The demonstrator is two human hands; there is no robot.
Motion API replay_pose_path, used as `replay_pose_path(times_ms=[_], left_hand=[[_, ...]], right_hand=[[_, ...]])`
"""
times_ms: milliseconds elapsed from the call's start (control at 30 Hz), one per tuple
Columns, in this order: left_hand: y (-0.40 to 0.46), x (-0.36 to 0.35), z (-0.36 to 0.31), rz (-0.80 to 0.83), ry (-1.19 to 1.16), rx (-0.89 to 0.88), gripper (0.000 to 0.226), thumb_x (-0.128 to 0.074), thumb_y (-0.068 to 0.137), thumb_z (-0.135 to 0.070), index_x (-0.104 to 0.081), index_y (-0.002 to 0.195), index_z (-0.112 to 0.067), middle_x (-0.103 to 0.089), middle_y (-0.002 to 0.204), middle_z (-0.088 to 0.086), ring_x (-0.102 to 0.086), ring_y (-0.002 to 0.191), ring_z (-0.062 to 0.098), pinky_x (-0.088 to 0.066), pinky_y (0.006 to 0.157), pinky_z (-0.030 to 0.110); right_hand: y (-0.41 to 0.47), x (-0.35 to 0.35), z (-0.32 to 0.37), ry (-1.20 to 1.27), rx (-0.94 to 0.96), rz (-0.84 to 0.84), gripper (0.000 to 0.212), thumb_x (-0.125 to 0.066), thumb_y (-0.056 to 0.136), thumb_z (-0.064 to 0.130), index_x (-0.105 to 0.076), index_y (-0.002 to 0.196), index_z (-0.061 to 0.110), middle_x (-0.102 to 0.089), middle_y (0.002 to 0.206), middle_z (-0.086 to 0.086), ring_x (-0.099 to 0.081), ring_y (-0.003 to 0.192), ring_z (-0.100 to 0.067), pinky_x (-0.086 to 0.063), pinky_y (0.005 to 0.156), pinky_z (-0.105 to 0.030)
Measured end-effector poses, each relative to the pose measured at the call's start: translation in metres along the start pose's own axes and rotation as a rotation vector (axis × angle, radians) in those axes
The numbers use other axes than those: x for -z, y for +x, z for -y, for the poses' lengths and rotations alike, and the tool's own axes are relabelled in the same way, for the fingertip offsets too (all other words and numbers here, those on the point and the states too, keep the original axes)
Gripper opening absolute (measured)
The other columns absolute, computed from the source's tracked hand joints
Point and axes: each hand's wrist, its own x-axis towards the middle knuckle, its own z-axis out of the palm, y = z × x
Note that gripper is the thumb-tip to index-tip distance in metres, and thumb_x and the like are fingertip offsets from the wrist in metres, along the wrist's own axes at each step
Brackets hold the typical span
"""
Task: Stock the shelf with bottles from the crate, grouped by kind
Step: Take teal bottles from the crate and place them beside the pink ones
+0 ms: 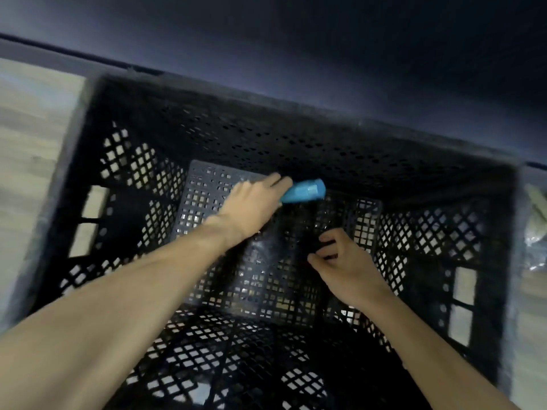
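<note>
I look straight down into a black lattice crate [429, 238]. My left hand [251, 208] reaches to its floor and is shut on a blue bottle [305, 192], which lies on its side with its cap end pointing right. My right hand [346, 264] hovers lower right of it, fingers curled around something dark on the crate floor; whether it grips a dark bottle is not clear in the dim, blurred view.
A dark surface [325, 54] runs along the far side of the crate. Pale floor [32, 137] shows to the left. Some pale clutter [535, 229] lies beyond the crate's right wall.
</note>
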Motion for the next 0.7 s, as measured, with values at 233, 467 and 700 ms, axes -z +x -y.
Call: replay_pose_path(times_ms=[233,467,700], left_hand=[[-0.08,0.1,-0.042,-0.182,-0.339,-0.178,0.042,-0.059,0.095,-0.027,-0.043,0.134,-0.02,-0.055,0.125,0.0,-0.064,0.099,0.03,-0.054,0.079,0.048],[-0.135,0.258,-0.075,-0.357,-0.505,-0.276,0.034,-0.063,0.092,-0.027,-0.05,0.123,-0.02,-0.056,0.111,-0.009,-0.058,0.094,0.017,-0.052,0.08,0.045],[-0.179,0.43,-0.122,-0.457,-0.483,-0.439,0.048,-0.065,0.091,-0.023,-0.046,0.136,-0.021,-0.058,0.124,-0.007,-0.058,0.112,0.012,-0.049,0.096,0.04]], right_hand=[[-0.08,0.068,0.063,0.068,0.275,-0.145,0.051,-0.074,0.089,0.014,-0.044,0.123,0.036,-0.062,0.109,0.021,-0.062,0.098,0.008,-0.05,0.091,-0.02],[-0.207,0.16,0.161,0.038,0.589,-0.288,0.036,-0.077,0.087,0.015,-0.059,0.116,0.027,-0.068,0.11,0.016,-0.065,0.108,-0.002,-0.053,0.099,-0.028],[-0.355,0.252,0.232,-0.135,0.799,-0.504,0.033,-0.072,0.092,0.02,-0.051,0.117,0.025,-0.068,0.115,0.011,-0.065,0.109,-0.002,-0.053,0.096,-0.029]])
